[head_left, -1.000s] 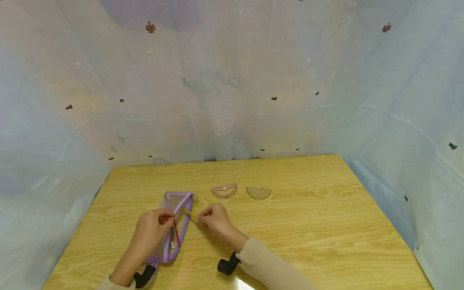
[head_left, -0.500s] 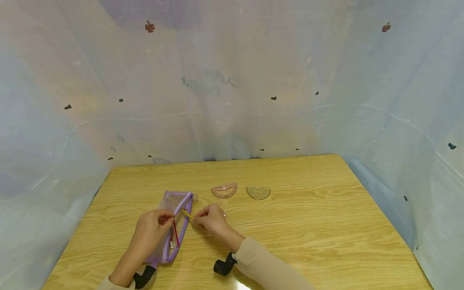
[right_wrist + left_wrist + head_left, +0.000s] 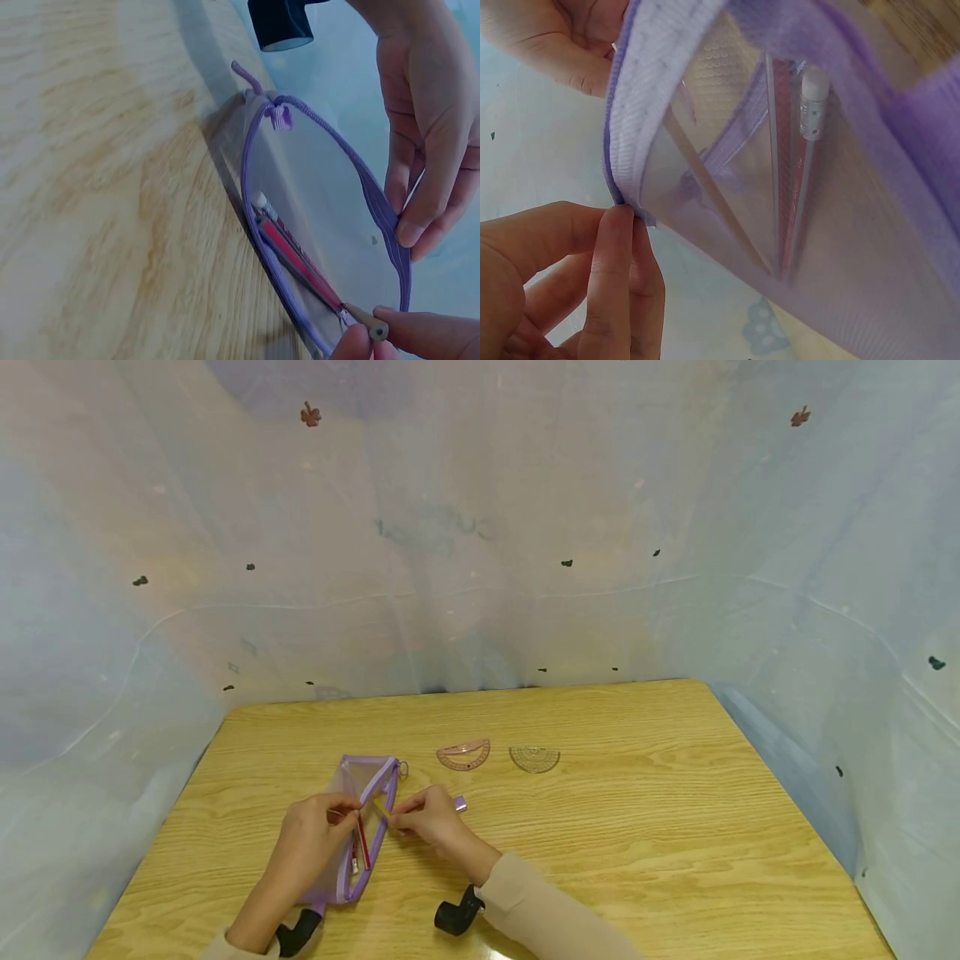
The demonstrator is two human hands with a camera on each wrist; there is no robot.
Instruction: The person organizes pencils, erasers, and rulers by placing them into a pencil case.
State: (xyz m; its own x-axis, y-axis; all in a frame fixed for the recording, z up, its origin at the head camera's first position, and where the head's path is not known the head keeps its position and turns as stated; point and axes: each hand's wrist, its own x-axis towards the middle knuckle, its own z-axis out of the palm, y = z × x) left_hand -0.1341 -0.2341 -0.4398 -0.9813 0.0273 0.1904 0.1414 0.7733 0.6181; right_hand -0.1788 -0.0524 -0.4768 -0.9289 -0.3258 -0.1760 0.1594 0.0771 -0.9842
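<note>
A purple-edged see-through pencil case [image 3: 370,761] lies unzipped on the left of the table. My left hand [image 3: 311,839] pinches its zipper edge between thumb and fingers, spreading the mouth. My right hand [image 3: 435,822] pinches a yellow pencil [image 3: 381,807] near one end. Most of the pencil is past the opening, slanting down inside; the right wrist view shows its blunt end [image 3: 379,330] at my fingertips. Inside lie a red pencil with a white eraser [image 3: 814,86] and a slim red item [image 3: 782,150] beside it, whose kind I cannot tell.
Beyond the hands, a pink protractor [image 3: 463,766] and a clear protractor [image 3: 535,762] lie side by side. A small purple-and-white item [image 3: 461,804] shows partly behind my right hand. Black camera mounts [image 3: 457,913] hang at both wrists. Pale cloth [image 3: 480,527] walls the table on three sides.
My right hand has moved left toward the pencil case, taking the yellow pencil deeper in. This uncovers the small purple-and-white item behind it. My left hand stays put.
</note>
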